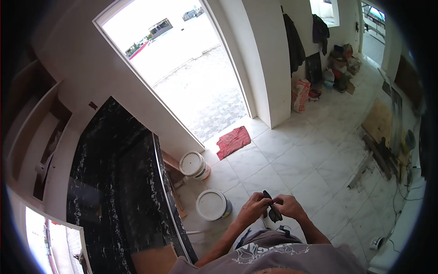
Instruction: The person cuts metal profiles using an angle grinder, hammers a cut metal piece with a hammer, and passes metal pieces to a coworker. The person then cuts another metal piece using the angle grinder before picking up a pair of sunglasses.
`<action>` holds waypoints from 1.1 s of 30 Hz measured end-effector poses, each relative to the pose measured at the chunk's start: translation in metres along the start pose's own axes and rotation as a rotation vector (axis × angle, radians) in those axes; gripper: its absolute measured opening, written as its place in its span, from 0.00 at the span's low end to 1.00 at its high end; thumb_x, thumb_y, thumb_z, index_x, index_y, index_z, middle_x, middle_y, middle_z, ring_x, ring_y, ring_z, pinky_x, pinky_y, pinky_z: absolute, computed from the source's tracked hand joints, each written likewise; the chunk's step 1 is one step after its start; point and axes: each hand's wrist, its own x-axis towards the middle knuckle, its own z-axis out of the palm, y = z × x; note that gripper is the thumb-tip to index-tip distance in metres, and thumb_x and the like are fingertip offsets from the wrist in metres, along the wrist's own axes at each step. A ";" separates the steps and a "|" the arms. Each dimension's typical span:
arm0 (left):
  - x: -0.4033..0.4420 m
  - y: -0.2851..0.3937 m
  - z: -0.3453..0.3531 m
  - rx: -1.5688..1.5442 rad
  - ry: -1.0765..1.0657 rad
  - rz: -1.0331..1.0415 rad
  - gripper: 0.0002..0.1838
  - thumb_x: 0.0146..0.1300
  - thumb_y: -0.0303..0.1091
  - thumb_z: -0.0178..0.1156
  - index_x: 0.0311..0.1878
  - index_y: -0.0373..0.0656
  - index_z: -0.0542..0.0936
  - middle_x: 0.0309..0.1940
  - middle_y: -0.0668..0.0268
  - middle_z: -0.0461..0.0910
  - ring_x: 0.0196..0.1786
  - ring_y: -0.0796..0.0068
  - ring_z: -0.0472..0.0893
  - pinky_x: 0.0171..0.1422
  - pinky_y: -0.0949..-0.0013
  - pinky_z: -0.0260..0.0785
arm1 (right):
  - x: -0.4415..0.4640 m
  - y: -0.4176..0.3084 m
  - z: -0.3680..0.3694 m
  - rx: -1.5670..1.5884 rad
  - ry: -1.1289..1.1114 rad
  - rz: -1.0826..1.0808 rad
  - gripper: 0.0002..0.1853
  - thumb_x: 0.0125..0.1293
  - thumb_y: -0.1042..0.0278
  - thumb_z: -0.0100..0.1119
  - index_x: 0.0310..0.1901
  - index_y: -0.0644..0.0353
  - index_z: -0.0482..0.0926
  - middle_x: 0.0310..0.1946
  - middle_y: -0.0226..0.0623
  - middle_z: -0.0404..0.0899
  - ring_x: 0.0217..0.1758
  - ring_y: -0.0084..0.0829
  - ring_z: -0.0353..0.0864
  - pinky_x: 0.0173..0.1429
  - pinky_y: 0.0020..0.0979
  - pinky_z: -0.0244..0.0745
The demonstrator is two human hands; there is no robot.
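Observation:
In front of my body, low in the head view, both hands are closed on a pair of dark sunglasses (275,214). My left hand (251,210) grips one side with its fingers bent around it. From the other side, my right hand (290,206) pinches the sunglasses near their middle. The fingers partly cover the frame, so its full shape cannot be made out. A white-lidded bucket (212,205) stands on the floor to the left of my left hand.
Another lidded bucket (191,163) and a red cloth (233,141) are by the open doorway. A black marbled countertop (105,182) runs along the left. Boards (378,121) and loose pieces lie at right; bags (300,96) and hanging jackets (293,43) are farther back.

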 end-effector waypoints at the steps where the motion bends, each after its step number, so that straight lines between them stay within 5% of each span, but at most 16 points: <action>1: 0.009 -0.006 0.001 0.029 -0.034 0.027 0.17 0.63 0.27 0.64 0.56 0.51 0.81 0.51 0.58 0.75 0.54 0.56 0.81 0.59 0.57 0.75 | 0.004 0.006 -0.006 0.010 -0.006 0.004 0.17 0.64 0.65 0.65 0.50 0.66 0.86 0.41 0.47 0.89 0.44 0.35 0.89 0.51 0.34 0.82; 12: 0.143 -0.067 -0.030 0.114 -0.339 0.413 0.14 0.63 0.33 0.61 0.52 0.54 0.84 0.40 0.63 0.76 0.46 0.60 0.80 0.52 0.59 0.72 | 0.101 0.007 -0.071 -0.113 -0.140 0.093 0.14 0.65 0.65 0.68 0.48 0.64 0.87 0.40 0.40 0.90 0.44 0.29 0.88 0.53 0.31 0.81; 17: 0.196 -0.080 -0.053 0.185 -0.380 0.385 0.08 0.63 0.33 0.61 0.45 0.50 0.83 0.40 0.60 0.77 0.45 0.58 0.81 0.51 0.58 0.71 | 0.146 -0.031 -0.100 -0.141 -0.111 0.162 0.19 0.64 0.56 0.67 0.50 0.61 0.87 0.42 0.46 0.89 0.46 0.38 0.89 0.54 0.36 0.81; 23: 0.250 -0.090 -0.040 0.177 -0.410 0.447 0.06 0.61 0.34 0.63 0.39 0.46 0.84 0.39 0.57 0.78 0.43 0.55 0.83 0.49 0.55 0.74 | 0.165 -0.035 -0.117 -0.500 -0.073 -0.037 0.15 0.64 0.56 0.64 0.44 0.58 0.87 0.43 0.46 0.87 0.48 0.49 0.85 0.54 0.45 0.80; 25: 0.265 -0.078 -0.042 0.150 -0.408 0.465 0.04 0.58 0.32 0.63 0.33 0.42 0.85 0.38 0.55 0.79 0.40 0.54 0.85 0.48 0.54 0.76 | 0.167 -0.034 -0.125 -0.542 -0.041 -0.009 0.14 0.64 0.57 0.62 0.42 0.58 0.86 0.42 0.46 0.86 0.47 0.50 0.85 0.53 0.46 0.80; 33: 0.315 -0.045 -0.033 0.055 -0.474 0.428 0.06 0.58 0.35 0.66 0.36 0.44 0.86 0.36 0.58 0.78 0.36 0.52 0.84 0.42 0.53 0.77 | 0.160 -0.016 -0.154 -0.629 0.168 -0.011 0.11 0.65 0.58 0.60 0.39 0.57 0.85 0.39 0.46 0.83 0.43 0.49 0.86 0.48 0.49 0.82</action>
